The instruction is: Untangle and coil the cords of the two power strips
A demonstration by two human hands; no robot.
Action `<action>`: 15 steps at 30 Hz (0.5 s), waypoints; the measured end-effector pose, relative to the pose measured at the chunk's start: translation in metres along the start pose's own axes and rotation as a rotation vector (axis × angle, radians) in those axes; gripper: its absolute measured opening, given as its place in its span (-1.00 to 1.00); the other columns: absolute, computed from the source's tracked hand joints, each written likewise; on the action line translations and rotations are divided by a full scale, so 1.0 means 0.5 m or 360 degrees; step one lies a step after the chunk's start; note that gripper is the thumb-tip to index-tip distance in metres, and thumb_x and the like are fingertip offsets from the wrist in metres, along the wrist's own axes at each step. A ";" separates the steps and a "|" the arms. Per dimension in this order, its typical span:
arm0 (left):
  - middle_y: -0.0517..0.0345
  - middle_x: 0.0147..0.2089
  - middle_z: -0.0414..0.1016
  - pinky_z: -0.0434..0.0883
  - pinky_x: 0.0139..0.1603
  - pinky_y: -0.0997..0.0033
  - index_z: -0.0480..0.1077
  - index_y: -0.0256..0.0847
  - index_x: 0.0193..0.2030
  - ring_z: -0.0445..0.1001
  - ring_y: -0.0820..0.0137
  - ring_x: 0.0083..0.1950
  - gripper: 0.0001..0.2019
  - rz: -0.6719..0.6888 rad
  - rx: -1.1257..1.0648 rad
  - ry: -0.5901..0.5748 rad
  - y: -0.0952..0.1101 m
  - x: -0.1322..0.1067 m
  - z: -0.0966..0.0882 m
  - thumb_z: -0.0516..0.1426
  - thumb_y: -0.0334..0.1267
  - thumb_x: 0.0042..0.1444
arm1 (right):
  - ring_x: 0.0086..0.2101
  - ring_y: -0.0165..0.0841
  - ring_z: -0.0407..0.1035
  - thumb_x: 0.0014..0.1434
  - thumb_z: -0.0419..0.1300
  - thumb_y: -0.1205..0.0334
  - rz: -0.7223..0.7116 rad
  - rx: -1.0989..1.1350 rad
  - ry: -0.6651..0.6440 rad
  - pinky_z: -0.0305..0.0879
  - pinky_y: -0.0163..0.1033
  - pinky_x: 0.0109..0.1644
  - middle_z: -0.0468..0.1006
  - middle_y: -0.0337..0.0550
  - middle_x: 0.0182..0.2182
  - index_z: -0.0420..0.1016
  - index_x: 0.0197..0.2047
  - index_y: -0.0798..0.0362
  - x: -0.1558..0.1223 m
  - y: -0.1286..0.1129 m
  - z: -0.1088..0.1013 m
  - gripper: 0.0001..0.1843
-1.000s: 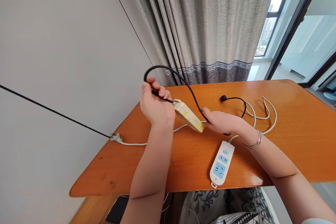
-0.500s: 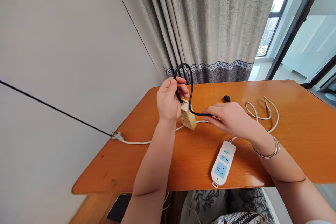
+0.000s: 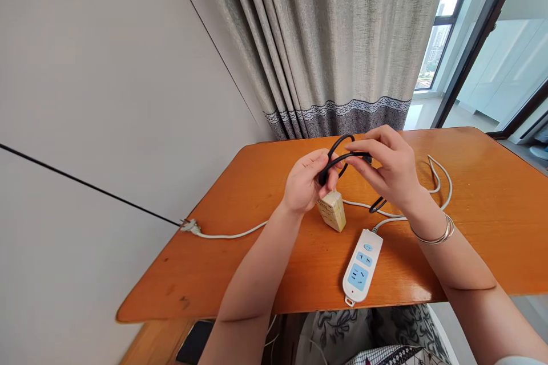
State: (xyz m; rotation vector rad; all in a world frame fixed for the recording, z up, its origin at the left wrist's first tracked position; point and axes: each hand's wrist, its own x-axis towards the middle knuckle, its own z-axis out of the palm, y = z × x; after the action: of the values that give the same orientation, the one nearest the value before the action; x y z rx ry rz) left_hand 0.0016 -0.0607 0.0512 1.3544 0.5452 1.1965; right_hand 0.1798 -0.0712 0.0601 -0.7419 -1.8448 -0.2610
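Observation:
A black cable [image 3: 347,155] is bent into a loop above the table, between my two hands. Closed around one stretch of it is my left hand [image 3: 306,182], on the left side of the loop. My right hand [image 3: 391,165] pinches another stretch between thumb and fingers, and part of the cable hangs below that hand. Just under my left hand, a yellowed, cream-coloured socket block [image 3: 334,212] sits tilted; whether the cable joins it is hidden. Nearer to me lies a white power strip [image 3: 363,267] with blue socket faces.
The power strip's white cord [image 3: 447,182] curls on the right of the orange-brown wooden table [image 3: 483,239]. A white plug [image 3: 190,227] rests at the left edge by the wall. Behind hangs a grey curtain [image 3: 334,40]. A dark flat object [image 3: 194,342] lies below the table.
My left hand has moved right and slightly down, gathering the black cable. My right hand has lifted and come closer, bending the cable into a smaller loop. The socket block has shifted right.

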 end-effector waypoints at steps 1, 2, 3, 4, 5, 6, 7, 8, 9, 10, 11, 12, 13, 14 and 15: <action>0.31 -0.76 0.24 -0.05 -0.73 0.54 0.39 -0.23 -0.41 0.02 0.59 -0.78 -0.57 0.0008 -0.0002 -0.0009 -0.001 -0.001 0.000 0.26 0.16 0.04 | -0.22 -0.27 0.41 0.38 0.13 0.02 0.0018 -0.0010 0.0033 0.39 -0.15 -0.13 0.51 -0.06 -0.23 0.62 -0.08 -0.06 0.000 0.005 0.003 -0.72; 0.32 -0.77 0.20 -0.07 -0.72 0.53 0.39 -0.23 -0.42 -0.01 0.60 -0.77 -0.55 0.0013 -0.0002 -0.0022 -0.001 -0.001 0.001 0.24 0.18 0.06 | -0.14 -0.23 0.42 0.38 0.13 0.02 0.0038 -0.0011 0.0040 0.41 -0.11 -0.07 0.52 -0.03 -0.16 0.62 -0.05 -0.08 0.001 0.009 0.005 -0.72; 0.34 -0.78 0.17 -0.08 -0.71 0.53 0.38 -0.23 -0.42 -0.02 0.60 -0.77 -0.54 0.0016 0.0001 -0.0039 -0.001 -0.001 0.001 0.22 0.20 0.07 | -0.06 -0.20 0.42 0.38 0.13 0.02 0.0058 -0.0005 0.0025 0.41 -0.07 0.00 0.52 0.00 -0.08 0.61 0.00 -0.09 0.001 0.013 0.008 -0.70; 0.35 -0.78 0.14 -0.08 -0.70 0.53 0.37 -0.22 -0.42 -0.04 0.60 -0.76 -0.52 0.0015 0.0003 -0.0063 0.000 -0.002 0.001 0.21 0.22 0.08 | 0.01 -0.18 0.41 0.39 0.11 0.02 0.0080 0.0004 -0.0008 0.40 -0.05 0.06 0.51 0.01 0.00 0.59 0.05 -0.10 0.001 0.015 0.010 -0.69; 0.36 -0.78 0.12 -0.09 -0.69 0.53 0.36 -0.22 -0.42 -0.05 0.60 -0.76 -0.51 0.0012 0.0001 -0.0092 0.001 -0.002 0.001 0.20 0.24 0.08 | 0.07 -0.17 0.40 0.40 0.09 0.02 0.0099 0.0015 -0.0050 0.39 -0.03 0.12 0.50 0.01 0.06 0.57 0.09 -0.11 0.001 0.017 0.012 -0.66; 0.37 -0.78 0.10 -0.08 -0.68 0.53 0.35 -0.22 -0.42 -0.06 0.61 -0.75 -0.51 0.0003 -0.0003 -0.0120 0.002 -0.003 0.001 0.20 0.25 0.08 | 0.09 -0.18 0.40 0.41 0.07 0.02 0.0117 0.0025 -0.0095 0.38 -0.05 0.15 0.50 0.01 0.08 0.55 0.13 -0.11 0.001 0.018 0.015 -0.65; 0.39 -0.77 0.08 -0.08 -0.68 0.53 0.34 -0.21 -0.42 -0.07 0.61 -0.75 -0.51 -0.0008 -0.0011 -0.0146 0.004 -0.003 0.001 0.21 0.24 0.08 | 0.07 -0.20 0.42 0.42 0.05 0.02 0.0136 0.0027 -0.0133 0.38 -0.08 0.15 0.52 0.00 0.07 0.54 0.15 -0.10 0.000 0.019 0.016 -0.63; 0.40 -0.77 0.07 -0.08 -0.67 0.53 0.33 -0.21 -0.42 -0.08 0.62 -0.74 -0.53 -0.0020 -0.0020 -0.0166 0.005 -0.004 0.002 0.22 0.21 0.08 | 0.02 -0.24 0.46 0.43 0.03 0.02 0.0154 0.0021 -0.0161 0.40 -0.13 0.11 0.55 -0.02 0.03 0.53 0.15 -0.09 -0.002 0.020 0.018 -0.62; 0.41 -0.77 0.06 -0.08 -0.66 0.54 0.32 -0.21 -0.41 -0.09 0.62 -0.74 -0.55 -0.0030 -0.0030 -0.0180 0.006 -0.004 0.001 0.24 0.18 0.09 | -0.05 -0.28 0.49 0.44 0.01 0.03 0.0164 0.0013 -0.0174 0.42 -0.19 0.05 0.57 -0.03 -0.02 0.54 0.14 -0.07 -0.003 0.021 0.020 -0.62; 0.42 -0.76 0.05 -0.08 -0.65 0.54 0.31 -0.21 -0.41 -0.11 0.62 -0.73 -0.56 -0.0042 -0.0039 -0.0194 0.008 -0.005 0.001 0.24 0.16 0.09 | -0.12 -0.31 0.51 0.45 0.01 0.04 0.0165 0.0007 -0.0171 0.43 -0.24 -0.03 0.59 -0.04 -0.08 0.56 0.12 -0.05 -0.005 0.022 0.022 -0.62; 0.43 -0.75 0.04 -0.08 -0.64 0.55 0.31 -0.21 -0.39 -0.13 0.63 -0.72 -0.57 -0.0057 -0.0044 -0.0210 0.010 -0.006 0.000 0.25 0.15 0.10 | -0.19 -0.34 0.51 0.45 0.01 0.05 0.0153 0.0004 -0.0155 0.42 -0.27 -0.10 0.60 -0.06 -0.13 0.57 0.09 -0.03 -0.007 0.023 0.024 -0.63; 0.45 -0.74 0.02 -0.10 -0.64 0.55 0.32 -0.22 -0.37 -0.15 0.64 -0.72 -0.57 -0.0079 -0.0045 -0.0229 0.013 -0.007 -0.001 0.25 0.14 0.11 | -0.23 -0.36 0.50 0.45 0.01 0.07 0.0128 0.0009 -0.0131 0.41 -0.29 -0.15 0.61 -0.07 -0.19 0.59 0.05 -0.02 -0.009 0.024 0.026 -0.64; 0.46 -0.73 0.01 -0.11 -0.64 0.56 0.33 -0.23 -0.35 -0.17 0.64 -0.71 -0.58 -0.0107 -0.0041 -0.0252 0.016 -0.007 -0.003 0.24 0.14 0.12 | -0.27 -0.37 0.50 0.45 0.02 0.08 0.0092 0.0028 -0.0103 0.39 -0.31 -0.19 0.61 -0.09 -0.24 0.60 0.02 0.00 -0.011 0.026 0.027 -0.65; 0.47 -0.71 -0.01 -0.13 -0.64 0.57 0.34 -0.24 -0.32 -0.18 0.65 -0.70 -0.58 -0.0141 -0.0036 -0.0276 0.020 -0.008 -0.004 0.24 0.14 0.13 | -0.30 -0.38 0.49 0.45 0.03 0.10 0.0054 0.0062 -0.0076 0.38 -0.32 -0.21 0.60 -0.10 -0.28 0.60 -0.01 0.01 -0.012 0.027 0.029 -0.66; 0.48 -0.70 -0.03 -0.14 -0.65 0.58 0.34 -0.25 -0.31 -0.19 0.65 -0.70 -0.57 -0.0179 -0.0034 -0.0303 0.024 -0.009 -0.005 0.22 0.14 0.14 | -0.32 -0.39 0.48 0.45 0.04 0.11 0.0020 0.0106 -0.0056 0.37 -0.32 -0.23 0.60 -0.12 -0.31 0.60 -0.03 0.03 -0.013 0.028 0.031 -0.67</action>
State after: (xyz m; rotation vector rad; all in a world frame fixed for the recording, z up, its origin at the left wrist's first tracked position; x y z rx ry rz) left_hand -0.0063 -0.0661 0.0604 1.3837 0.4648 0.9680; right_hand 0.1779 -0.0545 0.0457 -0.7159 -1.8723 -0.1784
